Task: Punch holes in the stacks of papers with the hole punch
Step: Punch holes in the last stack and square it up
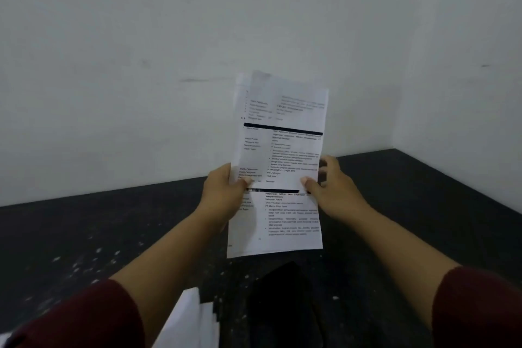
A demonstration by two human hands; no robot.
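We see a thin stack of papers held upright in the air above the dark surface, near its far edge where it meets the pale wall. The sheets are white, flat and rectangular, printed with small text and two black bars; a second sheet peeks out along the upper left edge. Our left hand grips the stack's left side, thumb pressed on the front. Our right hand pinches the right side, thumb on the front, fingers curled behind. The surface is matte black, speckled with pale flecks. At its near edge lies another white paper pile, beside a blurred black shape that we cannot identify. Maroon sleeves cover both upper arms.
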